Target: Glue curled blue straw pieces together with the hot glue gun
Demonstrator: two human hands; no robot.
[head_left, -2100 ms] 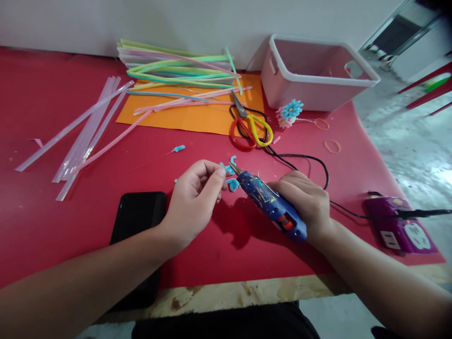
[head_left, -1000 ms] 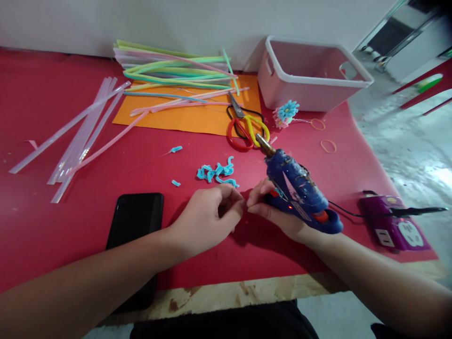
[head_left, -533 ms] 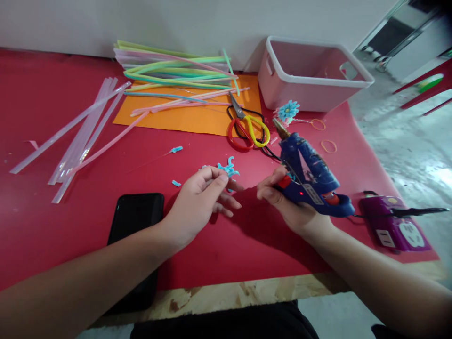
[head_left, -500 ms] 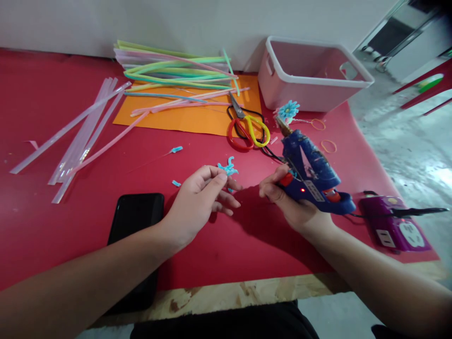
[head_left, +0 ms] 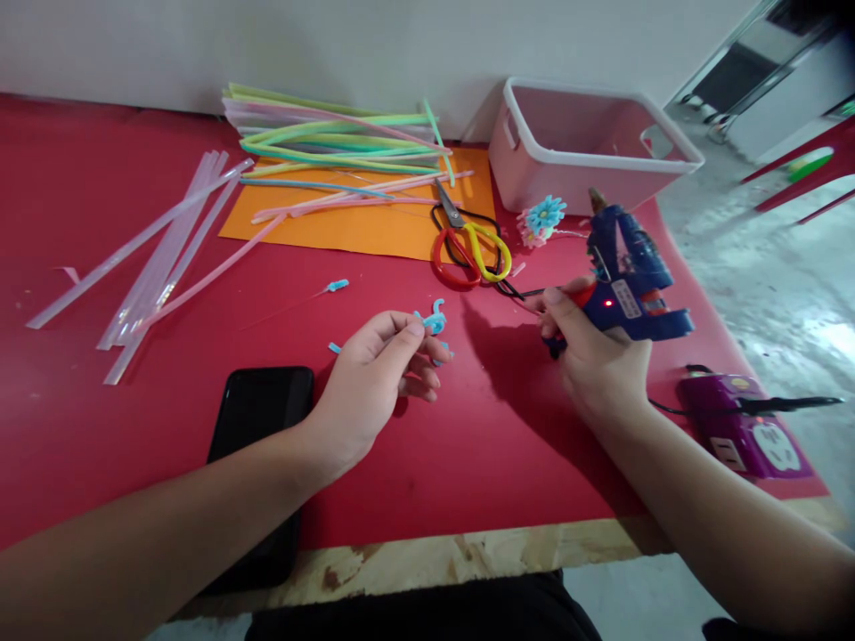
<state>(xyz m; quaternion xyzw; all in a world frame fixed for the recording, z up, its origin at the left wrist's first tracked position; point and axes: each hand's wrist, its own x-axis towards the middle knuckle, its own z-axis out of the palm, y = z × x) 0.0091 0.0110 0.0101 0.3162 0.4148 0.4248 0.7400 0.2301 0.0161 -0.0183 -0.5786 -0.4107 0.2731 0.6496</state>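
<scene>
My left hand (head_left: 374,378) is closed in a pinch, thumb against forefinger, at a small blue pipe cleaner piece (head_left: 435,323). More blue bits lie just behind and under these fingers, so their outlines run together. My right hand (head_left: 598,361) grips a dark blue glue gun (head_left: 631,267) by its handle, with the nozzle pointing up and away and a red light lit on its side. A blue-tipped wire (head_left: 337,285) and a short blue scrap (head_left: 335,348) rest on the red tabletop (head_left: 401,499) near my left hand.
Scissors (head_left: 468,240) and an orange sheet (head_left: 321,233) lie ahead, with pastel pipe cleaners (head_left: 347,133) beyond. Clear glue sticks (head_left: 164,240) are at left, a black phone (head_left: 260,418) by my left forearm. Pipe cleaner flowers (head_left: 542,216), a pink bin (head_left: 588,182) and a purple power socket (head_left: 745,423) stand right.
My right hand has carried the glue gun right and slightly up, away from my left hand, and its nozzle now points more upward. My left hand has barely moved.
</scene>
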